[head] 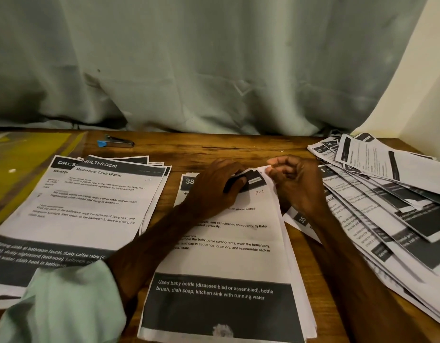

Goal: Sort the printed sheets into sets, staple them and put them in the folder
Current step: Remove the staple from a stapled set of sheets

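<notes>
The middle stack of printed sheets lies on the wooden table directly in front of the person, long edge running away from the viewer, top sheet numbered 38 and describing baby bottle cleaning. The left hand lies palm down across the upper part of this stack, forearm crossing the page diagonally from the lower left, with a pale green sleeve pushed back above the wrist. Its fingers are curled over the upper right corner, where several dark header strips are bent up, and they grip that corner. The right hand is positioned just beside it on the right, fingers curled inward, thumb and forefinger closed in a pinch on the white tip of the same corner. The right forearm crosses the inner edge of the fanned pile, a loose spread of sheets covering the right side of the table. The left stack, headed "Multi-room Cloth Wiping", lies on the left, well apart from both hands. The stapler, metal with a blue end, rests on its own near the far edge of the table. The yellow folder lies at the far left, partly under the left stack. A pale curtain hangs behind the table.
</notes>
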Demonstrator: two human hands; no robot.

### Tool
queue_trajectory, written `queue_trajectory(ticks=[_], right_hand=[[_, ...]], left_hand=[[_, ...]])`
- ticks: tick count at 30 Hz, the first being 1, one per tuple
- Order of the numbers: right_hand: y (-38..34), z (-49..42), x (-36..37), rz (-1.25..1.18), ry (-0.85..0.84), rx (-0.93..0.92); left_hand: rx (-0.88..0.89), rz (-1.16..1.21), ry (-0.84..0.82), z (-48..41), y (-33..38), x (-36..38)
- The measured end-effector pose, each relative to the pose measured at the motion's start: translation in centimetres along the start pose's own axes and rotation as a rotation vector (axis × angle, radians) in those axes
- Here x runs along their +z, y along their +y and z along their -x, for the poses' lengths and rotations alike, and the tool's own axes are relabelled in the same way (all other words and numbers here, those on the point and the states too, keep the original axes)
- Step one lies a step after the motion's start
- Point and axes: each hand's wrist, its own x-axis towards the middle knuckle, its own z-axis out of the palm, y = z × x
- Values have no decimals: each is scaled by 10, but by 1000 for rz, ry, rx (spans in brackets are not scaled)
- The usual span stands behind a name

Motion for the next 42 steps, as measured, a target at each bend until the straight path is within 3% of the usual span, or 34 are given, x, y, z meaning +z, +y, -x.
queue_trajectory(ticks=[7,13,16,19,23,28,31,37,42], right_hand=[[-1,5,-6,-69,-78,89],[-18,15,-3,-107,-184,-3],[-26,22,-3,-145,-257,-34],[-25,20,-7,-229,-173,78],[7,6,-11,145,-66,10],[14,-1,-7,439,-292,64],[12,-2,-4,581,-333,33],[15,-5,-2,609,-328,5],[17,-6,-2,424,-149,-28]], left_hand=[[31,38,63,1,2,-4],[45,63,126,-1,1,-2],[63,205,134,-1,6,-10],[1,282,81,1,13,-15],[100,202,122,3,5,-10],[67,297,209,6,-3,-13],[71,332,202,6,0,-15],[59,353,169,5,-5,-10],[60,349,151,4,-6,-8]])
